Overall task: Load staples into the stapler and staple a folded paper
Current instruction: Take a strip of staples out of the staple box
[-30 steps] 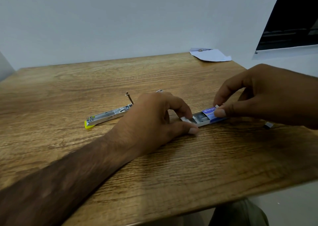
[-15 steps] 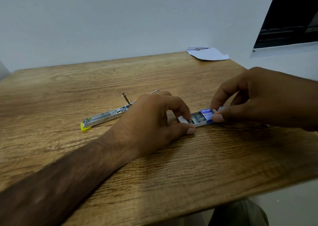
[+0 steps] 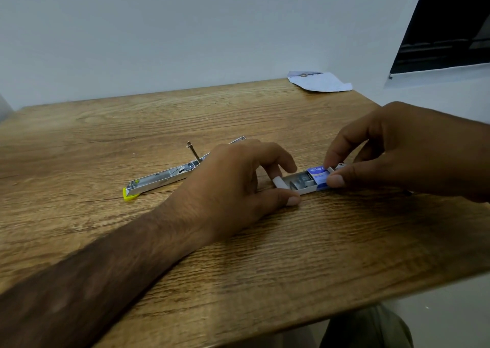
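A small staple box (image 3: 305, 182) lies on the wooden table, its grey tray slid out to the left of the blue sleeve, with staple strips visible inside. My left hand (image 3: 238, 186) pinches the tray's left end between thumb and fingers. My right hand (image 3: 397, 154) pinches the blue sleeve at its right end. The stapler (image 3: 164, 179) lies opened flat behind my left hand, metal channel up, yellow tip at its left end, pusher rod sticking up. A folded white paper (image 3: 320, 81) rests at the far right corner of the table.
The table (image 3: 132, 125) ends close in front of me and at the right, where a trouser leg (image 3: 368, 329) shows below. A white wall stands behind, and a dark window (image 3: 450, 21) is at the upper right.
The tray has slid a little further out of the blue sleeve. Both hands stay on the box, and the view has shifted slightly.
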`<state>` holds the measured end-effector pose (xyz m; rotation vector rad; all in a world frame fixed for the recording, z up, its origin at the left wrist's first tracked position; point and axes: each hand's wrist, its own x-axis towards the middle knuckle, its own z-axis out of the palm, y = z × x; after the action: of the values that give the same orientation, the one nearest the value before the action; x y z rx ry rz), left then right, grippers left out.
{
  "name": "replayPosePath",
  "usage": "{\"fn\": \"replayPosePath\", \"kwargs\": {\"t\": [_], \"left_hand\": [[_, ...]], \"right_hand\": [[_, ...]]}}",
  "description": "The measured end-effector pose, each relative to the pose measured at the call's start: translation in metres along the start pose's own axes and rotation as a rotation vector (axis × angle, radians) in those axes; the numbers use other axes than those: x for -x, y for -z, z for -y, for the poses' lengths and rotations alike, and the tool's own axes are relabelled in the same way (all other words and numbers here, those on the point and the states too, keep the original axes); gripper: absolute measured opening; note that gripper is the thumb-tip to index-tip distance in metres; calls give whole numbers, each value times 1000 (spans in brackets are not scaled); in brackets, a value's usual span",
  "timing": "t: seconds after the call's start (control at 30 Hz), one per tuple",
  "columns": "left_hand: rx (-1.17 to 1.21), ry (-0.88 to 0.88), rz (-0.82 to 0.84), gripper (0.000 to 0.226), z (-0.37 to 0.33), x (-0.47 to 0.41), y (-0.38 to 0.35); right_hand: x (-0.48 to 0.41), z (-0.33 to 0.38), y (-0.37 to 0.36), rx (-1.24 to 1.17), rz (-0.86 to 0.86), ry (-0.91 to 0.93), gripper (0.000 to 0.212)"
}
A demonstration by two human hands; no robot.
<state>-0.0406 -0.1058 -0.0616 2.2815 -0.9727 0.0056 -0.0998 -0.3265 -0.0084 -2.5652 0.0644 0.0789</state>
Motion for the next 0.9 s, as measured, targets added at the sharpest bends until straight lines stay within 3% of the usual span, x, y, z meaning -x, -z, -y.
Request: {"fn": "replayPosePath", "kwargs": {"t": [0.13,0.47,0.77,0.9], "left_hand": [[64,30,-55,39,2,0,2],[46,56,-75,24,6,-3,-1],[52,49,-150,40,6,-2,-1],[9,25,-109,36,2,0,-1]], "right_hand": [[0,-2,0,-10,-9,11,19],[-5,3,-12,20,-40,37,21],[-9,15,-28,21,-49,91,13],[-6,17,-26,-31,-58,75,13]]}}
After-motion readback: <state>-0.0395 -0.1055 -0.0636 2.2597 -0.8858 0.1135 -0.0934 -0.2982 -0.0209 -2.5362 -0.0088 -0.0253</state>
